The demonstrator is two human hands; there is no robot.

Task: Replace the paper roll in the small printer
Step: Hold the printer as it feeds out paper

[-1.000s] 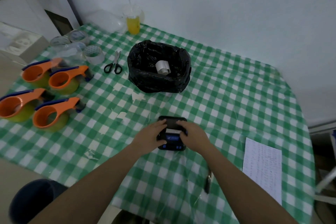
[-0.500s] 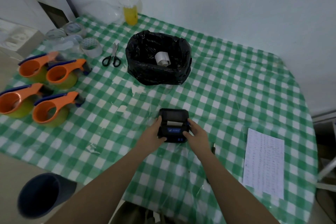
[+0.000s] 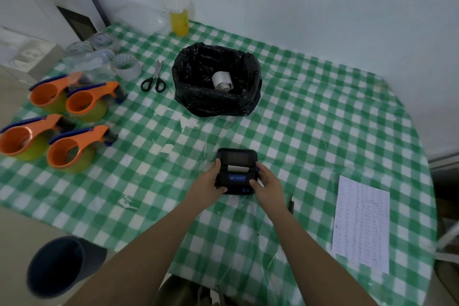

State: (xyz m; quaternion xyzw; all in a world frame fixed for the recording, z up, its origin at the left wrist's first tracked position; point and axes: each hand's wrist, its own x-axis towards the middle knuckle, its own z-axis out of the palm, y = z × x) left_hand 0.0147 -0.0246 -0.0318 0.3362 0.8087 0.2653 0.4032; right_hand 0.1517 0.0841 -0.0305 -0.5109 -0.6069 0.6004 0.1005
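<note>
A small black printer (image 3: 236, 171) with a blue label lies on the green checked tablecloth (image 3: 310, 119). White paper shows in its slot. My left hand (image 3: 208, 185) grips its left side and my right hand (image 3: 265, 182) grips its right side. Beyond it stands a bin lined with a black bag (image 3: 216, 79), and a white paper roll (image 3: 221, 80) lies inside.
Several orange tape dispensers (image 3: 74, 146) sit at the left, with tape rolls (image 3: 125, 65) and black scissors (image 3: 154, 79) behind. A cup of yellow drink (image 3: 179, 20) stands at the wall. A printed sheet (image 3: 361, 223) and a pen (image 3: 291, 204) lie at the right.
Both hands have slid from the printer's top to its two sides, uncovering the paper slot. The camera has shifted a little.
</note>
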